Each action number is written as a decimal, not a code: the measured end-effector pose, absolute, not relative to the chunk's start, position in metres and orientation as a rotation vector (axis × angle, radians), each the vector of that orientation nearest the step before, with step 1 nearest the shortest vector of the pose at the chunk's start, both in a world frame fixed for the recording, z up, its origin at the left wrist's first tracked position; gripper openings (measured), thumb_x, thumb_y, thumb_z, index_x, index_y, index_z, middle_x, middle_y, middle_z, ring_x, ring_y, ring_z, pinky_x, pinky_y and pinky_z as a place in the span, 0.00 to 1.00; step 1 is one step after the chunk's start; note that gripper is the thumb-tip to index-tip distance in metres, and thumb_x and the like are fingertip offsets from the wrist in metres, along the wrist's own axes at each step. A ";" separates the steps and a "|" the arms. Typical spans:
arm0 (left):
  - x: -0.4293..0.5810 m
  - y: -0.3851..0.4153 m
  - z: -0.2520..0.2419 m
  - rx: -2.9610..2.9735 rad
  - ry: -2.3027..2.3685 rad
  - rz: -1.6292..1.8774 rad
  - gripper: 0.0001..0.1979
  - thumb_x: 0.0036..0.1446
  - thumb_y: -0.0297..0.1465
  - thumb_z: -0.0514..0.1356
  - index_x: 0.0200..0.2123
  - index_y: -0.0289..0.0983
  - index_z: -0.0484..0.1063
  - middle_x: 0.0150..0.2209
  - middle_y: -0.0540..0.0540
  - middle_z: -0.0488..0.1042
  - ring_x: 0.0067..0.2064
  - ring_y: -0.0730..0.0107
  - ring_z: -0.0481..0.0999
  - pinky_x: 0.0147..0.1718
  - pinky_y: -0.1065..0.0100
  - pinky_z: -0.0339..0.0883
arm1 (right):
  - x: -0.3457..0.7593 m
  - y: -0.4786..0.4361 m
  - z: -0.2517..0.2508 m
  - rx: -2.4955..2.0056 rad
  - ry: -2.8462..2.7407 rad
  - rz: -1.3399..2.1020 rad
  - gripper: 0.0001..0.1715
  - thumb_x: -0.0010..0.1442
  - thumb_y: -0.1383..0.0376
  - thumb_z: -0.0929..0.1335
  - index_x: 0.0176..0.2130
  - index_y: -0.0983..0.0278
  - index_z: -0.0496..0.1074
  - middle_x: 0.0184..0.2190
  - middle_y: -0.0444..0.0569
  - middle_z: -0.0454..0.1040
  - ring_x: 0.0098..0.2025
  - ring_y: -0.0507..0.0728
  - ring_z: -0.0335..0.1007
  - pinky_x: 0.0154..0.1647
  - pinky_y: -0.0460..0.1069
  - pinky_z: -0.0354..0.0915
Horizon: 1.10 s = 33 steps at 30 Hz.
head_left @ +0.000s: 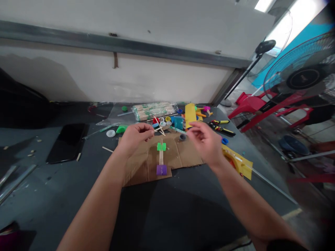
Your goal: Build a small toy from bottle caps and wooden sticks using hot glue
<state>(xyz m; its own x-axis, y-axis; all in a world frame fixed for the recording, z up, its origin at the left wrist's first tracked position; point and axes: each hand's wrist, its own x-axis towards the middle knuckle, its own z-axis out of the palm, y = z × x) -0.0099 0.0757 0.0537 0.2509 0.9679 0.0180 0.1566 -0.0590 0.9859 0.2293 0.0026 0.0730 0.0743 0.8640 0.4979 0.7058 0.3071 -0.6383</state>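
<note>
My left hand (137, 136) is closed in a pinch above the left part of a brown cardboard sheet (141, 170). A thin wooden stick (157, 129) reaches from its fingertips toward other crossed pale sticks (161, 127). Over the right part of the cardboard, my right hand (208, 142) has curled fingers, slightly blurred; what they hold, if anything, is hidden. A clear narrow strip (178, 130) ends near its fingertips. Between the hands lies a small build: a wooden stick (161, 157) with a green block (161, 146) and a purple piece (161, 170) on it.
Behind the hands lie a plastic pack of wooden sticks (154, 109), several bottle caps (162, 123), a yellow sheet (190, 115) and black-yellow pliers (222, 128). A black phone (66, 143) lies left. At right are yellow packaging (244, 166) and a standing fan (303, 76).
</note>
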 end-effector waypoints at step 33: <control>0.028 0.047 0.087 1.267 1.262 0.919 0.08 0.40 0.35 0.67 0.26 0.39 0.77 0.25 0.51 0.74 0.28 0.73 0.68 0.29 0.71 0.59 | 0.349 -0.081 0.020 -2.232 -0.829 0.769 0.15 0.46 0.58 0.69 0.32 0.66 0.75 0.19 0.42 0.68 0.21 0.51 0.64 0.21 0.45 0.55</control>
<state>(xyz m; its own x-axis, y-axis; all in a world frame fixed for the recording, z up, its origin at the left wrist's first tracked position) 0.0282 0.0469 0.0868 0.1401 0.9776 -0.1568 0.1506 0.1354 0.9793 0.3486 -0.0813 0.0200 0.6319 0.7160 -0.2967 0.3489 -0.6047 -0.7160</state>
